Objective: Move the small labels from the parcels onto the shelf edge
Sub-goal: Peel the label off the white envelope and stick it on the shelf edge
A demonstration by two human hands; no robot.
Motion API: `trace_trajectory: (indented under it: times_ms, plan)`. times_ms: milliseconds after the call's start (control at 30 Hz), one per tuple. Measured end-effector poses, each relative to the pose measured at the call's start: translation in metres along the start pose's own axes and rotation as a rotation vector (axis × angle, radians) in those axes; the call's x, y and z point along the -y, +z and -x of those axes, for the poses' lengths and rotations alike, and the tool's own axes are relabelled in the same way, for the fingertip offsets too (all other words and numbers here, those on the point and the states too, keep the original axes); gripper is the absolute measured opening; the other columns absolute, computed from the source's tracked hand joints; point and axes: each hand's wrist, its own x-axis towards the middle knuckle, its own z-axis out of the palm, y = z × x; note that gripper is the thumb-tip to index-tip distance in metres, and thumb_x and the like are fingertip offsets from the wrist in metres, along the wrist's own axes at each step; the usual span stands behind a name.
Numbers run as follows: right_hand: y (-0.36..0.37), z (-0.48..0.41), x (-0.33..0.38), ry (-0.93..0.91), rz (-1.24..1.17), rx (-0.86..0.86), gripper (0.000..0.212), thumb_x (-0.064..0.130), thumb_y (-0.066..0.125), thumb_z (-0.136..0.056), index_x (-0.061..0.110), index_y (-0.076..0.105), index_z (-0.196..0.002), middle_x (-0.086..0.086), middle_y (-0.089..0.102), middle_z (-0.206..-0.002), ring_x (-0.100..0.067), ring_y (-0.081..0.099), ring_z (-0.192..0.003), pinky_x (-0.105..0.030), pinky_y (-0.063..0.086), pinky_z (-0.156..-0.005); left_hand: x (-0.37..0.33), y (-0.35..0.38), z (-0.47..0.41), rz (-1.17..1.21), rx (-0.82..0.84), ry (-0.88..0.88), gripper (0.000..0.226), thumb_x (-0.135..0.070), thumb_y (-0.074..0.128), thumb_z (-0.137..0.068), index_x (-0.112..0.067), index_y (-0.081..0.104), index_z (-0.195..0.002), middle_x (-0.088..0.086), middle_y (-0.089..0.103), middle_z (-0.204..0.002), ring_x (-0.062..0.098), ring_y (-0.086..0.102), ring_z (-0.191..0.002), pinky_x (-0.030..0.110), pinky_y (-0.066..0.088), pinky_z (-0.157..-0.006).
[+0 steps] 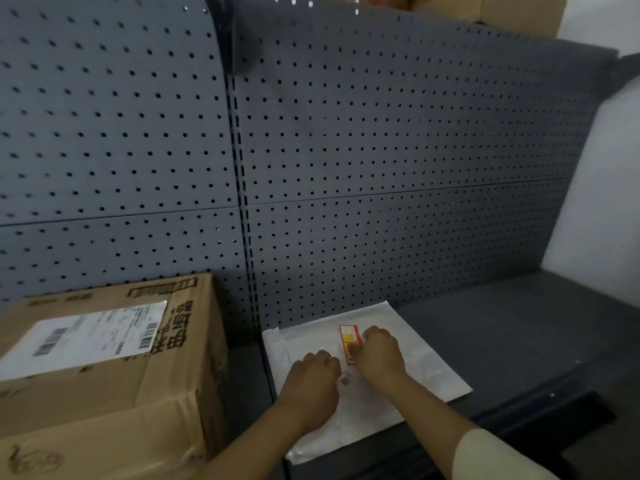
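Small label (349, 342), red with a yellow patch, lies flat on the white parcel (422, 362), towards that parcel's far edge and roughly midway along it. The right hand (379, 351) comes in from the near right, knuckles up, with its fingers curled down over the label's near end and right side; the fingertips are on the label, but whether they have lifted a corner cannot be told. Its forearm runs back to a pale sleeve (491, 455). The left hand (313, 379) sits just beside it, back of the hand up and fingers tucked under against the parcel's surface; what they hold, if anything, is hidden. A small dark square mark (345, 380) shows on the parcel between the two hands. The parcel rests on the dark shelf (519, 341), its far corner touching the perforated back panel (381, 133) and its near end reaching over the shelf edge (512, 419). At the shelf's left stands a cardboard box (104, 393) bearing a white shipping label (86, 334).
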Motion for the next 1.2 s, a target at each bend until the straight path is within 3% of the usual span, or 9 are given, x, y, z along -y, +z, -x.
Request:
trace_trajectory:
  times_ms: [100, 267, 400, 533, 633, 767, 867, 967, 1200]
  plan:
    - [0.007, -0.010, 0.007, 0.052, 0.007, 0.056, 0.045, 0.033, 0.071, -0.080, 0.004, 0.054, -0.112, -0.016, 0.057, -0.114, -0.032, 0.056, -0.106, -0.037, 0.050, -0.087, -0.001, 0.003, -0.002, -0.016, 0.014, -0.003, 0.031, -0.010, 0.037, -0.093, -0.012, 0.053, -0.120, 0.010, 0.051, -0.123, 0.027, 0.048, -0.110, 0.034, 0.038, -0.089]
    - [0.010, -0.018, 0.006, 0.120, -0.068, 0.093, 0.040, 0.029, 0.079, -0.070, 0.006, 0.063, -0.099, -0.013, 0.068, -0.104, -0.028, 0.064, -0.093, -0.033, 0.055, -0.078, 0.000, 0.005, -0.003, -0.025, 0.033, -0.003, 0.030, -0.010, 0.038, -0.093, -0.011, 0.052, -0.119, 0.012, 0.050, -0.122, 0.028, 0.047, -0.110, 0.035, 0.038, -0.089]
    - [0.003, -0.017, 0.004, 0.059, -0.145, 0.050, 0.016, 0.011, 0.067, -0.084, 0.006, 0.068, -0.099, -0.011, 0.071, -0.102, -0.024, 0.066, -0.091, -0.027, 0.051, -0.074, -0.001, 0.004, -0.002, -0.026, 0.037, 0.008, 0.030, -0.010, 0.039, -0.092, -0.011, 0.052, -0.119, 0.011, 0.049, -0.122, 0.028, 0.047, -0.110, 0.036, 0.039, -0.089]
    - [-0.004, -0.007, 0.001, 0.001, -0.205, 0.007, 0.014, 0.008, 0.061, -0.088, 0.007, 0.068, -0.099, -0.011, 0.069, -0.107, -0.023, 0.064, -0.097, -0.031, 0.054, -0.084, -0.002, 0.002, 0.001, -0.001, 0.020, 0.034, 0.032, -0.010, 0.038, -0.092, -0.013, 0.051, -0.121, 0.009, 0.048, -0.124, 0.027, 0.046, -0.111, 0.034, 0.038, -0.090]
    - [-0.015, 0.004, -0.002, -0.043, -0.251, 0.000, 0.008, 0.008, 0.061, -0.088, 0.010, 0.067, -0.093, -0.009, 0.069, -0.102, -0.022, 0.064, -0.092, -0.035, 0.056, -0.082, -0.005, 0.001, 0.007, 0.066, -0.006, 0.077, 0.035, -0.010, 0.039, -0.092, -0.017, 0.052, -0.124, 0.005, 0.049, -0.126, 0.023, 0.046, -0.113, 0.032, 0.038, -0.094]
    - [-0.032, 0.025, -0.008, -0.110, -0.287, -0.032, 0.012, 0.002, 0.058, -0.089, 0.014, 0.061, -0.086, -0.011, 0.069, -0.097, -0.017, 0.063, -0.080, -0.012, 0.050, -0.061, -0.011, 0.001, 0.016, 0.086, -0.002, 0.130, 0.034, -0.012, 0.040, -0.093, -0.016, 0.050, -0.126, 0.005, 0.048, -0.128, 0.023, 0.045, -0.115, 0.031, 0.035, -0.094]
    - [-0.038, 0.043, -0.017, -0.165, -0.246, -0.041, 0.014, 0.000, 0.056, -0.089, 0.012, 0.062, -0.091, -0.004, 0.065, -0.095, -0.013, 0.060, -0.083, -0.005, 0.044, -0.066, -0.016, 0.003, 0.025, 0.086, -0.002, 0.159, 0.034, -0.014, 0.040, -0.094, -0.017, 0.049, -0.126, 0.005, 0.049, -0.128, 0.024, 0.045, -0.115, 0.032, 0.036, -0.095]
    - [-0.045, 0.060, -0.027, -0.216, -0.181, -0.048, 0.014, 0.001, 0.056, -0.089, 0.012, 0.064, -0.096, -0.006, 0.067, -0.100, -0.013, 0.059, -0.087, -0.019, 0.049, -0.077, -0.023, 0.006, 0.034, 0.079, 0.010, 0.164, 0.035, -0.015, 0.041, -0.094, -0.017, 0.049, -0.128, 0.006, 0.049, -0.130, 0.024, 0.046, -0.114, 0.032, 0.037, -0.096]
    - [-0.069, 0.092, -0.040, -0.353, -0.082, 0.003, 0.013, 0.005, 0.056, -0.091, 0.012, 0.065, -0.096, -0.006, 0.069, -0.102, -0.018, 0.062, -0.090, -0.033, 0.053, -0.082, -0.047, -0.001, 0.068, 0.033, -0.020, 0.074, 0.038, -0.019, 0.043, -0.095, -0.018, 0.047, -0.133, 0.006, 0.049, -0.133, 0.025, 0.046, -0.117, 0.033, 0.037, -0.097]
